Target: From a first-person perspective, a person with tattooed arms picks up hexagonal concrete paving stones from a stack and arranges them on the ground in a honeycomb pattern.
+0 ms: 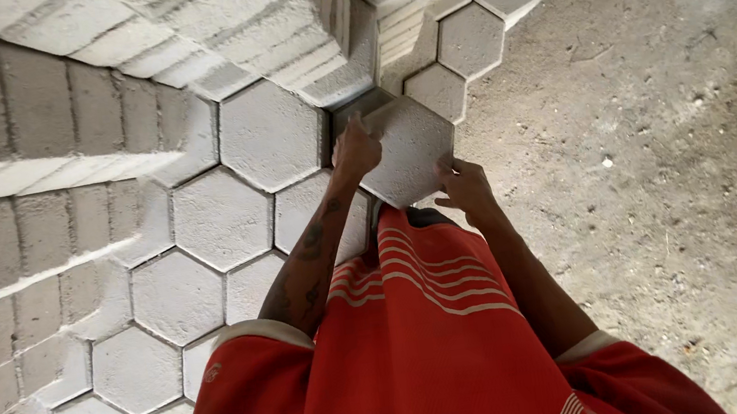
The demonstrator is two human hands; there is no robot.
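Both hands grip one grey hexagonal concrete paving block, held flat-face-up at the edge of the laid row of matching grey hexagonal pavers. Left hand clasps the block's left edge, fingers curled over it. Right hand holds the lower right edge, fingers wrapped under. Block sits just beside the stacked grey hex blocks, above the person's red striped shirt. Bare dusty concrete floor to the right.
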